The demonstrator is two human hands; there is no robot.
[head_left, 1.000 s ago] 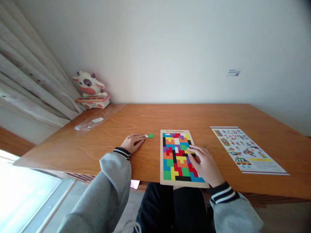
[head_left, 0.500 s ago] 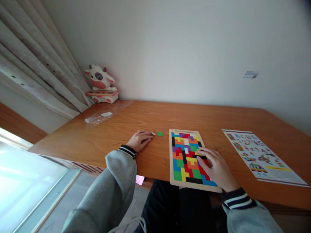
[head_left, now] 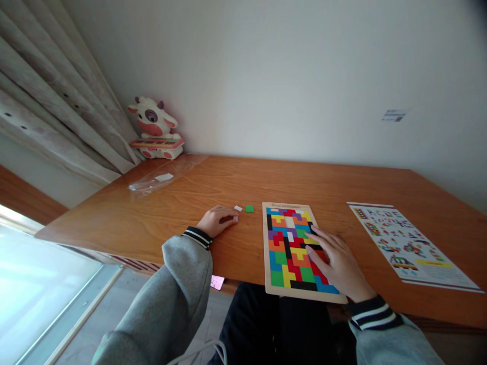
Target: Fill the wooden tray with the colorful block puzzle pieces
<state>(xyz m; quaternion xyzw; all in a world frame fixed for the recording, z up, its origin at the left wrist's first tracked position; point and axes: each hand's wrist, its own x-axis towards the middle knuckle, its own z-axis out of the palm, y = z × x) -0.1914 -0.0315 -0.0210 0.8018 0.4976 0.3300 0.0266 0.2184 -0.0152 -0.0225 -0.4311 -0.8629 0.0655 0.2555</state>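
My left hand is low over the table, left of the puzzle board, with thumb and fingertips closed on a small white puzzle piece. Just beyond the fingertips lie another white piece and a green square piece. The wooden block puzzle board is mostly filled with coloured pieces; bare wood shows in a gap near its top. Over the board's right side rests my right hand, fingers stretched and apart, holding no piece. It hides part of the board's right edge.
A printed sheet with pictures lies to the right on the table. A clear plastic bag is at the back left, in front of a cow toy with a keyboard. A phone shows below the table edge.
My left fingertips have drawn back slightly from one white piece, which now shows fully, and another white piece is visible between them. My right hand stays on the board.
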